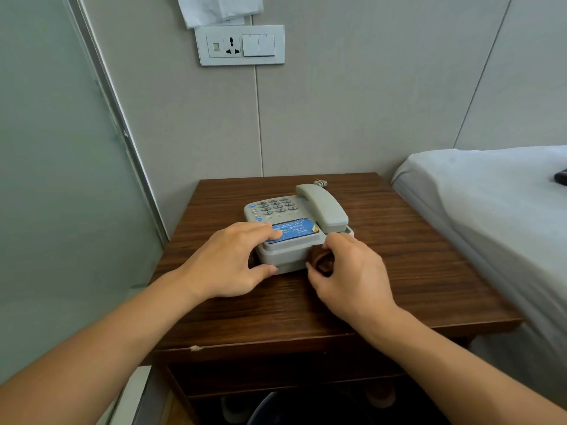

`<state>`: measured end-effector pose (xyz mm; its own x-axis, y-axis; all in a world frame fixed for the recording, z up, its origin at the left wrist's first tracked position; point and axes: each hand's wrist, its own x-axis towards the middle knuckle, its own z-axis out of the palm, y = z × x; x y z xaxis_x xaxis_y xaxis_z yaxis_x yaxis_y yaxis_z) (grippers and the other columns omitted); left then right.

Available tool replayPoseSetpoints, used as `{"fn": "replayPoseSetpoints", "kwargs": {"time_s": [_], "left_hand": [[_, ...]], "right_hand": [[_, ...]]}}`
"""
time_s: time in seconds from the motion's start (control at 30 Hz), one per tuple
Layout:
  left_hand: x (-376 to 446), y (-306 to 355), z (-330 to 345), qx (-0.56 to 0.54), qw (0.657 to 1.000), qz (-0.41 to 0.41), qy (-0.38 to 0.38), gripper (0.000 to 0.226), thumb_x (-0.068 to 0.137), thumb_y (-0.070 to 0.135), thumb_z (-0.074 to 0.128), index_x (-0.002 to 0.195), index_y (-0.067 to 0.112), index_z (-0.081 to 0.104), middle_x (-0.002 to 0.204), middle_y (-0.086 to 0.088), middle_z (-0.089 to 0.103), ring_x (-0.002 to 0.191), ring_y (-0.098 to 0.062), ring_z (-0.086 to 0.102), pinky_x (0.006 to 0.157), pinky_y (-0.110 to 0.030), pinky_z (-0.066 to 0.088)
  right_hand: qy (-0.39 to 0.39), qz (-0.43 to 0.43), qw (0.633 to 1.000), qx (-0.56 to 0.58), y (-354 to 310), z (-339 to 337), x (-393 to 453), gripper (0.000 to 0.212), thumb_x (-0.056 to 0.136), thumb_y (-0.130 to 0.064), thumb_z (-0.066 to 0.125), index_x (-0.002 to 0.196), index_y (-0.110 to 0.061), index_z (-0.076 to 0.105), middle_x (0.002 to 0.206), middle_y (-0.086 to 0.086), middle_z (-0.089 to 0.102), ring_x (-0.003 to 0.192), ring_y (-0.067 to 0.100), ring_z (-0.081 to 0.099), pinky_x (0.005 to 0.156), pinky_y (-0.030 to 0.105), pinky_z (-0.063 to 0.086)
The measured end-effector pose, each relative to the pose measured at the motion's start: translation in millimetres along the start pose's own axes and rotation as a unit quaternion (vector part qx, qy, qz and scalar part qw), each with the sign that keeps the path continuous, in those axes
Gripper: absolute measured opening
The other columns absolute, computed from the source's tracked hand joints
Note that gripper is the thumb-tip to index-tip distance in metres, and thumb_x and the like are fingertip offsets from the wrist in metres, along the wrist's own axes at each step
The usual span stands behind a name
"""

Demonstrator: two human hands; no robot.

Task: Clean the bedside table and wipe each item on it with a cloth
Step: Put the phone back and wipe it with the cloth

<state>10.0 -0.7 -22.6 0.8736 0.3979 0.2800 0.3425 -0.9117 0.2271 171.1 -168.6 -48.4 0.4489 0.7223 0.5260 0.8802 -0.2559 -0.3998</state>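
Note:
A grey desk telephone with its handset on the cradle stands in the middle of the dark wooden bedside table. My left hand holds the phone's left front corner, fingers lying on its blue label, thumb against the front edge. My right hand grips a bunched brown cloth and presses it against the phone's front right side.
A bed with a white sheet borders the table on the right. A frosted glass panel stands at the left. A wall socket and switch plate hangs above. A dark bin sits under the table.

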Motion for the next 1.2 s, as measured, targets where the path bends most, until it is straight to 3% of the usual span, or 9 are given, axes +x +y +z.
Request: {"fn": "replayPoseSetpoints", "kwargs": {"time_s": [0.07,0.2,0.33,0.43,0.53,0.63,0.8,1.03,1.2], "left_hand": [[0,0,0,0.002,1.0,-0.002,0.002,0.071,0.089,0.046,0.078,0.151,0.03,0.05,0.158,0.003,0.047,0.148,-0.016,0.038,0.116,-0.024,0.026],[-1,1,1,0.002,1.0,-0.005,0.005,0.07,0.087,0.045,0.08,0.15,0.03,0.052,0.157,0.002,0.05,0.147,-0.016,0.04,0.116,-0.023,0.026],[0,0,1,-0.002,1.0,-0.002,0.013,0.068,0.087,0.038,0.081,0.148,0.028,0.054,0.154,0.002,0.052,0.145,-0.016,0.043,0.117,-0.024,0.03],[0,-1,2,-0.007,1.0,-0.008,0.011,0.069,0.087,0.039,0.081,0.149,0.029,0.053,0.155,0.005,0.05,0.146,-0.013,0.04,0.115,-0.02,0.026],[1,-1,3,-0.005,1.0,-0.01,0.011,0.07,0.087,0.045,0.081,0.149,0.029,0.052,0.156,0.005,0.049,0.147,-0.013,0.038,0.116,-0.021,0.024],[3,0,2,-0.001,1.0,-0.01,0.004,0.071,0.087,0.048,0.079,0.15,0.03,0.051,0.156,0.007,0.049,0.146,-0.012,0.038,0.114,-0.023,0.026],[4,3,1,-0.003,1.0,-0.011,-0.002,0.07,0.088,0.049,0.078,0.149,0.031,0.051,0.154,0.008,0.049,0.144,-0.011,0.038,0.111,-0.023,0.028],[4,5,1,-0.003,1.0,-0.017,-0.002,0.07,0.09,0.048,0.076,0.152,0.031,0.048,0.157,0.01,0.046,0.145,-0.009,0.035,0.112,-0.022,0.026],[6,2,3,-0.008,1.0,-0.016,0.002,0.07,0.088,0.049,0.077,0.15,0.033,0.05,0.154,0.011,0.048,0.141,-0.008,0.037,0.112,-0.025,0.031]], "right_hand": [[-0.001,-0.004,1.0,0.007,-1,-2,2,0.033,0.081,-0.036,0.079,0.08,-0.025,0.047,0.082,-0.009,0.059,0.075,0.018,0.056,0.063,0.03,0.041],[-0.015,-0.041,0.999,0.003,-4,-5,-3,0.029,0.081,-0.04,0.077,0.084,-0.025,0.053,0.086,-0.009,0.062,0.078,0.016,0.059,0.064,0.031,0.048],[-0.004,-0.103,0.995,-0.004,-26,14,-6,0.031,0.076,-0.035,0.082,0.08,-0.022,0.054,0.079,-0.008,0.057,0.069,0.015,0.051,0.055,0.028,0.038],[-0.015,-0.114,0.993,-0.017,-23,16,-1,0.028,0.078,-0.035,0.081,0.082,-0.021,0.058,0.082,-0.008,0.057,0.071,0.013,0.048,0.056,0.027,0.037],[-0.021,-0.082,0.995,-0.043,-6,3,5,0.024,0.08,-0.04,0.077,0.087,-0.021,0.063,0.09,-0.006,0.063,0.082,0.022,0.062,0.061,0.03,0.043],[-0.018,-0.025,0.998,-0.052,20,-15,12,0.025,0.082,-0.041,0.076,0.087,-0.021,0.064,0.092,-0.007,0.062,0.087,0.022,0.063,0.068,0.034,0.052],[-0.014,0.004,0.999,-0.036,40,-24,10,0.025,0.082,-0.041,0.08,0.092,-0.021,0.068,0.087,-0.009,0.054,0.081,0.016,0.056,0.063,0.031,0.045],[-0.056,-0.115,0.992,-0.008,20,-11,3,0.028,0.08,-0.037,0.082,0.099,-0.023,0.067,0.099,-0.006,0.06,0.093,0.019,0.058,0.072,0.038,0.056],[-0.035,0.005,0.996,-0.077,59,-32,24,0.026,0.081,-0.035,0.081,0.095,-0.023,0.064,0.091,-0.008,0.05,0.091,0.024,0.058,0.07,0.035,0.05]]}}
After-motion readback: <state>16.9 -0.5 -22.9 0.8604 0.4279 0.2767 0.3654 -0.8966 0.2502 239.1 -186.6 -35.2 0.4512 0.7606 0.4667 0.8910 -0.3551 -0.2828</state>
